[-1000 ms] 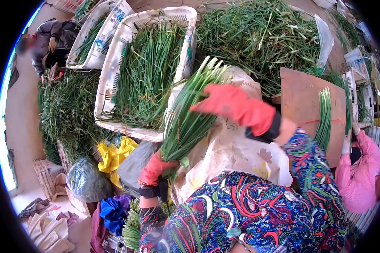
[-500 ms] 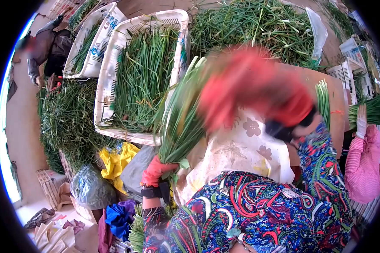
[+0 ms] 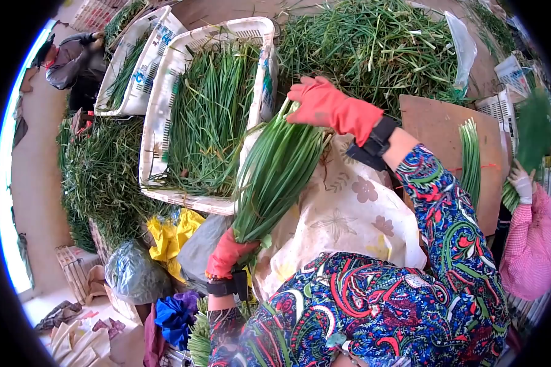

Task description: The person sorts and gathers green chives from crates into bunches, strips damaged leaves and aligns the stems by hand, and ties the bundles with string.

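A bunch of long green stalks (image 3: 275, 174) lies slantwise over my lap, on a flowered cloth (image 3: 343, 214). My left hand (image 3: 228, 252), in a red glove, is closed round its lower, leafy end. At the pale upper end is my right hand (image 3: 324, 107), also gloved in red, its fingers bent over the stalk tips. What lies under those fingers is partly hidden. Just left of the bunch stands a white basket (image 3: 207, 205) of green stalks.
Behind lies a large heap of greens (image 3: 367, 46). A brown board (image 3: 431, 131) at the right bears a small bunch (image 3: 470, 162). A co-worker in pink (image 3: 529, 244) holds greens at the far right; another person (image 3: 73, 61) is at the upper left. Yellow plastic (image 3: 174, 238) lies near my left hand.
My right hand has swept about over the upper end of the bunch and now rests at the stalk tips. My left hand keeps its grip. The co-worker in pink has lifted greens.
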